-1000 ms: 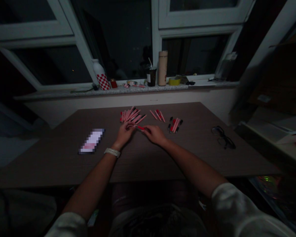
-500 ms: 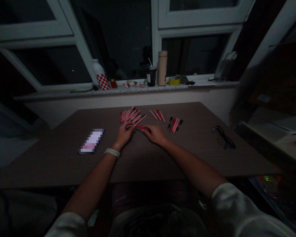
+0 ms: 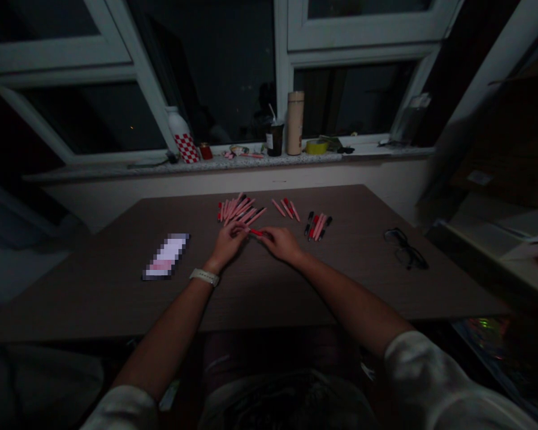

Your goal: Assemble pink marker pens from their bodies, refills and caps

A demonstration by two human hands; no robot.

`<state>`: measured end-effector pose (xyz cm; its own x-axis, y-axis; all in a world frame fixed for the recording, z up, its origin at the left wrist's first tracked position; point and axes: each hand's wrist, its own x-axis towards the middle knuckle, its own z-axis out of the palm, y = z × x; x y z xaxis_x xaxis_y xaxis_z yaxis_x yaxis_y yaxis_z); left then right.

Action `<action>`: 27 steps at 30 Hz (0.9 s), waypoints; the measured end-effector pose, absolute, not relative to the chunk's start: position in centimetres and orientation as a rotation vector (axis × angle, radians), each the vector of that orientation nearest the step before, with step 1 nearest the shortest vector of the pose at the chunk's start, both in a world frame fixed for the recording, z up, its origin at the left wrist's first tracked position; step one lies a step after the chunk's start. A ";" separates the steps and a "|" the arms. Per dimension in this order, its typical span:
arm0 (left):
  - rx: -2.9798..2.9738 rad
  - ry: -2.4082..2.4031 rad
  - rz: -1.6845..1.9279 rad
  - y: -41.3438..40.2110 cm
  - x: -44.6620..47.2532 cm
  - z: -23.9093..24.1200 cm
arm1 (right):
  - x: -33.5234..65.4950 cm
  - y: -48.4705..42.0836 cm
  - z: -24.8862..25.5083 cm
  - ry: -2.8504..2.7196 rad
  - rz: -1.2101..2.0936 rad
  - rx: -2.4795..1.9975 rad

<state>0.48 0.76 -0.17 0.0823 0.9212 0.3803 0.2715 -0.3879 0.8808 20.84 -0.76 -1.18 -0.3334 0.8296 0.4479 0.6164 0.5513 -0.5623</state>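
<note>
A brown table [image 3: 269, 298] stands in dim light below a pale wall [image 3: 323, 174] and dark windows [image 3: 224, 71]

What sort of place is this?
Probably a room in a home or dorm, though I can't be sure: eyeglasses and a phone lie on the desk, and a drink cup with a straw stands on the windowsill behind it.
</note>
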 end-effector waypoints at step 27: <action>1.529 1.165 1.246 0.5 0.4 0.1 | 20.8 0.1 -2.5 -1.954 0.554 -0.981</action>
<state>0.42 0.51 0.14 0.0797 0.9722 0.2201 0.1538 -0.2301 0.9609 20.84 0.11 -2.47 -0.3237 0.8053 0.4968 0.4250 0.5928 -0.6841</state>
